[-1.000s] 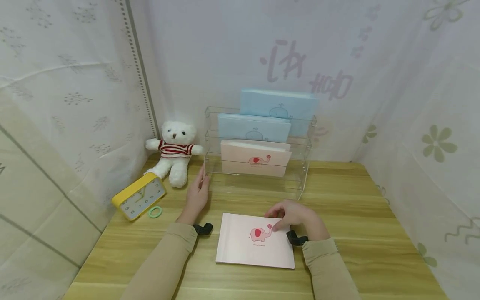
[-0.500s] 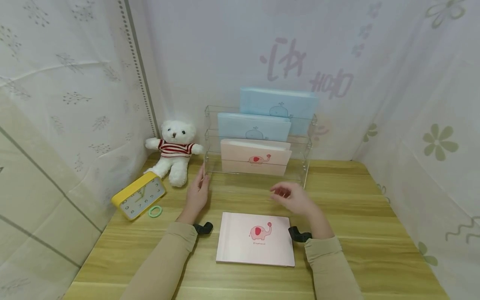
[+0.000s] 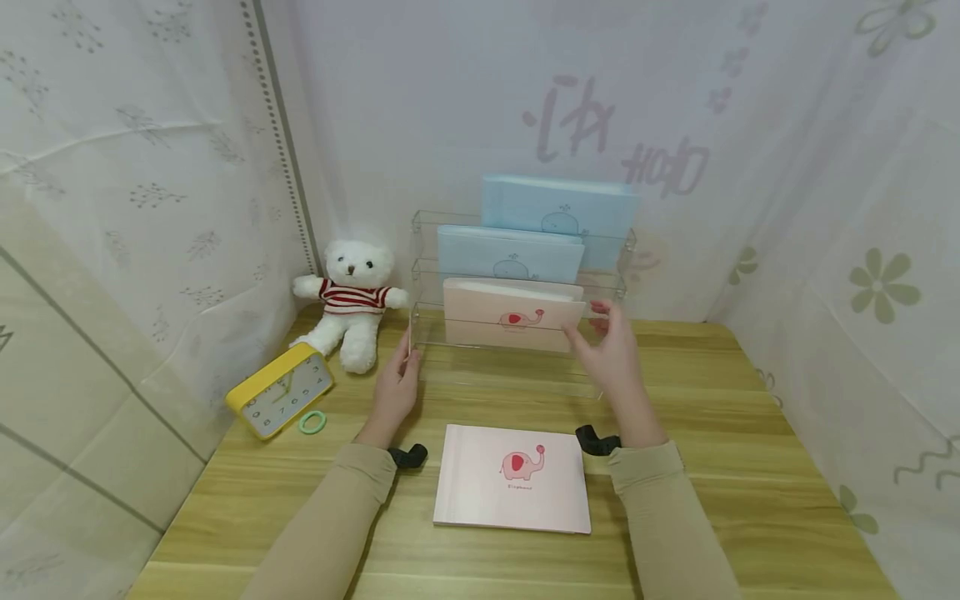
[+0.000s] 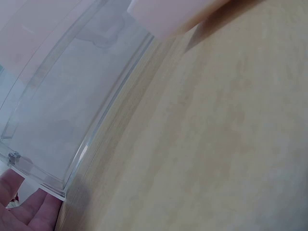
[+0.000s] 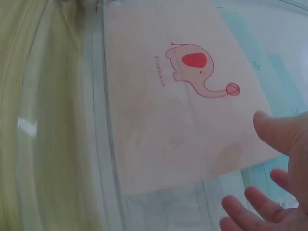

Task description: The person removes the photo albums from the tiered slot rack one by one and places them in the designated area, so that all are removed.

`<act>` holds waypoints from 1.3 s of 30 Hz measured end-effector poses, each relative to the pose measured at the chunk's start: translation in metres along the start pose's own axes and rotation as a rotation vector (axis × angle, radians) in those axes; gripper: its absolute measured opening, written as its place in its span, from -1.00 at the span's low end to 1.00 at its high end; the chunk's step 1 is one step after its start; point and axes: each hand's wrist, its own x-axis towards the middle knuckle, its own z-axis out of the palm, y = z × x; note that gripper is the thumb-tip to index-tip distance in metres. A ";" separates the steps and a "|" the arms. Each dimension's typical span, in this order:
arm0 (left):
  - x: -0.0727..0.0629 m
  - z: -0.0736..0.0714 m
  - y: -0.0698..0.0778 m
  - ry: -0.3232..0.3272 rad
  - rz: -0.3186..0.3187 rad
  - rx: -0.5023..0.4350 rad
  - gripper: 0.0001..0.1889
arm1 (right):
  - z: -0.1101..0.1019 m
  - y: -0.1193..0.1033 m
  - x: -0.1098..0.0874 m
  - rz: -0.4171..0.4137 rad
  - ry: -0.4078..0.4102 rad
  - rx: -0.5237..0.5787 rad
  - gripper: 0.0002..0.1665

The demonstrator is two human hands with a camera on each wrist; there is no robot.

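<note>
My left hand holds the left side panel of a clear acrylic file rack, fingers along its outside; the left wrist view shows fingers at the panel's lower corner. A pink elephant notebook stands in the rack's front slot. Beside its right edge is my right hand, thumb and fingers spread apart. In the right wrist view the thumb overlaps that edge, and the other fingers extend past it. A second pink elephant notebook lies flat on the table between my forearms.
Two blue whale notebooks, a middle one and a rear one, stand in the slots behind. At left are a white teddy bear, a yellow alarm clock and a green ring. Curtains border the wooden table.
My right hand has left the notebook on the table, rising forward and right to the edge of the pink one in the rack. The left hand has stayed at the rack.
</note>
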 end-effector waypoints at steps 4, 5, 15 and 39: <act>0.000 0.001 0.000 -0.007 0.002 -0.010 -0.38 | 0.002 -0.006 0.013 0.024 0.014 0.044 -0.01; 0.000 0.001 0.000 -0.009 0.003 -0.016 -0.38 | 0.003 -0.008 0.015 0.034 0.011 0.068 0.01; 0.001 0.000 -0.001 -0.002 -0.002 -0.027 -0.39 | 0.014 -0.021 0.030 0.085 0.035 0.162 -0.06; 0.000 0.000 -0.001 0.008 -0.002 -0.016 -0.39 | 0.038 -0.030 0.039 0.133 0.038 0.242 -0.55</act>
